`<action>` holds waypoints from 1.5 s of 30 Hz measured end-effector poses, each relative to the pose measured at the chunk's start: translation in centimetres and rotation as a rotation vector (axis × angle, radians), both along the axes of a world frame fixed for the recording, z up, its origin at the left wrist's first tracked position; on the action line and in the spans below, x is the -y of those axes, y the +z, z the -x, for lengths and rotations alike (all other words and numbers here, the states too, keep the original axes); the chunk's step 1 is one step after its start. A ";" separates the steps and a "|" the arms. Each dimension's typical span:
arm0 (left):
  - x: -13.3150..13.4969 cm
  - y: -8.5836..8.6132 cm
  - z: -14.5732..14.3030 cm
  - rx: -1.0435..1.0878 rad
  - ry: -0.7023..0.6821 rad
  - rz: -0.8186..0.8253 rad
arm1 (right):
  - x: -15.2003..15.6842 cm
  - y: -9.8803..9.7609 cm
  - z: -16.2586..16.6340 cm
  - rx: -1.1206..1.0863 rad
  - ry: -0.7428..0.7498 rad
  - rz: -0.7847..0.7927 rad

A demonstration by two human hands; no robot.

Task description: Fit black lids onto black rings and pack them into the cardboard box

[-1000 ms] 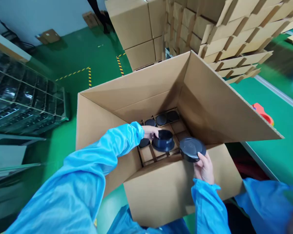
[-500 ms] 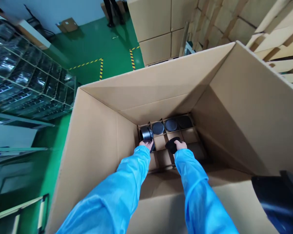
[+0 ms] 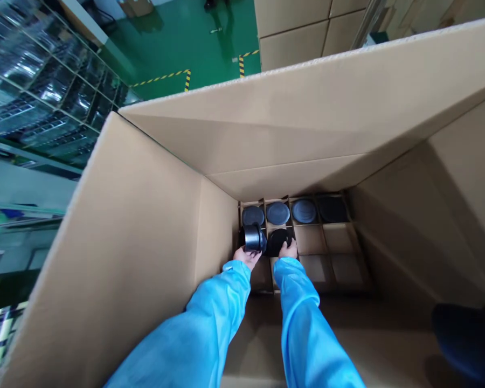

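inside the carton [image 3: 161, 188], at its divider [image 3: 322, 238], we are noting the left hand [image 3: 247, 256] gripping a tilted black flanged cylinder [image 3: 252, 238], fingers beneath, and the right hand [image 3: 289, 249] pinching a black round part [image 3: 277, 242]; we are suspecting that tilt could jam the cylinder.

Can't read any text, label, brand, number or sign on the carton [image 3: 145, 205] or black pieces [image 3: 252, 237] inside.

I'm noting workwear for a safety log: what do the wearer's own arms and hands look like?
The left sleeve and right sleeve are bright blue, slightly shiny and wrinkled, with cuffs that look gathered. The left hand and right hand wear no gloves.
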State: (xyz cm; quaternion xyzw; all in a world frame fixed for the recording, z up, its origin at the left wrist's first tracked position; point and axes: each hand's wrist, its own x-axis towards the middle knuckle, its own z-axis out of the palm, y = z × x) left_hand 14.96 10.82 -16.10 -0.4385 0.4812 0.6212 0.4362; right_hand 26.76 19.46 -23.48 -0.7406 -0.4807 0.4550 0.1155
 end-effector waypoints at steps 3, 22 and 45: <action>0.5 -0.5 -0.1 0.025 -0.010 0.004 | 0.5 -0.5 0.2 0.026 0.007 -0.024; 0.8 0.8 -4.4 0.125 -0.340 -0.268 | -2.4 6.9 -1.0 -0.523 0.830 0.292; -2.4 -3.5 -6.4 -0.505 -0.859 -0.325 | -5.1 4.2 -7.7 0.000 0.639 -0.228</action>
